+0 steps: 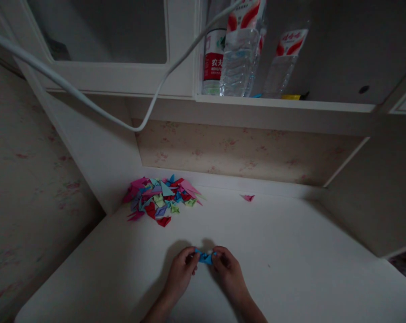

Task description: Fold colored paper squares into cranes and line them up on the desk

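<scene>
Between my two hands, low in the middle of the view, is a small piece of folded blue paper (pixel 206 258). My left hand (pixel 184 265) pinches its left end between thumb and fingers. The right end is pinched the same way by my right hand (pixel 227 264). Parts of the paper are hidden under the fingertips, so its full shape cannot be made out. Both hands are over the white table (pixel 290 251). Beyond them, to the left, lies a heap of folded paper pieces (pixel 162 197) in pink, red, blue, green and purple.
One small pink folded paper (pixel 248 198) lies apart near the table's back edge. Clear plastic bottles (pixel 239 63) stand on the shelf (pixel 283 105) above. A white cable (pixel 98 110) hangs across the upper left. Cabinet walls close in the table's sides and back.
</scene>
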Tool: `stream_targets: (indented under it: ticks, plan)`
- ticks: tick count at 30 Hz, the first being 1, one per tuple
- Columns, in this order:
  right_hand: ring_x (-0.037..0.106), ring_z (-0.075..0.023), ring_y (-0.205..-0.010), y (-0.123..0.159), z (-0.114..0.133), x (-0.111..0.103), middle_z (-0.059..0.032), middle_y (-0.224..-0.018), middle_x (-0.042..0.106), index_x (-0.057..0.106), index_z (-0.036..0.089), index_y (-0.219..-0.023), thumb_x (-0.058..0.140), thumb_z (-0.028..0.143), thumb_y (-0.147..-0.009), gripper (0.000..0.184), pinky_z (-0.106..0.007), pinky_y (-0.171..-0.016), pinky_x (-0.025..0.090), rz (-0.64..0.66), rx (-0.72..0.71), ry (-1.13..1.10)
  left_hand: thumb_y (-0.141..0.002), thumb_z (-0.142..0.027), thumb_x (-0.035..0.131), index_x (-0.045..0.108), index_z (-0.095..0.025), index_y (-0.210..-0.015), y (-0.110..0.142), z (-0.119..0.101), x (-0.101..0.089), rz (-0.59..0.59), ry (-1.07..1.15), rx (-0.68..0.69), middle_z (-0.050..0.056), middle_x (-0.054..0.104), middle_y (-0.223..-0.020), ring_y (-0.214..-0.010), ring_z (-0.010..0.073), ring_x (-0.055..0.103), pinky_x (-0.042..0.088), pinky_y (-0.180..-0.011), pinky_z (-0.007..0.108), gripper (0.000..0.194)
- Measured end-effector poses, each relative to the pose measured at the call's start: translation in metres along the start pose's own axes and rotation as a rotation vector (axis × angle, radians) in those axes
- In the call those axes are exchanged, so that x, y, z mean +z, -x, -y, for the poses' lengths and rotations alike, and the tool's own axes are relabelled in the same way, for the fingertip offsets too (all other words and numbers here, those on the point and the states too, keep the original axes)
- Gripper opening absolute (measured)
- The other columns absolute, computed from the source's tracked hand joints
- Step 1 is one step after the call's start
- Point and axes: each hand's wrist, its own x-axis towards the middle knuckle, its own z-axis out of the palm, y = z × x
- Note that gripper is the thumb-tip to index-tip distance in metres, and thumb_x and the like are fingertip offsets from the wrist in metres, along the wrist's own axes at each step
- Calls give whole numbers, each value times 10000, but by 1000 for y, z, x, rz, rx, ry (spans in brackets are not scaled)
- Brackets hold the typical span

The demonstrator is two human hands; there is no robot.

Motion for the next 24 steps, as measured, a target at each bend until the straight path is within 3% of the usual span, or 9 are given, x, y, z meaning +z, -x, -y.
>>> stream_targets:
  ticks: [5,17,24]
  plan:
    - [451,-140,-538,3,-4,-2,11,-596,515,636,180,-957,567,570,-806,424,-236,-478,346,-53,-55,129,-763,-579,591,647,-143,-879,0,-4,-1,-6,16,-1,-19,533,-586,-528,120,489,375,-492,212,455]
    - [462,-144,-538,2,-8,-4,1,-603,550,659,191,-928,589,587,-782,427,-234,-480,348,-82,-58,134,-792,-533,588,632,-139,-908,-2,0,-1,-9,2,-22,-31,503,-555,-518,113,465,346,-481,201,413]
    - [445,-139,-563,3,-8,-4,6,-620,515,642,182,-939,545,532,-844,375,-234,-506,332,-47,-42,128,-800,-520,586,633,-143,-875,-3,2,-1,4,10,-24,-34,491,-551,-517,110,458,344,-484,202,387]
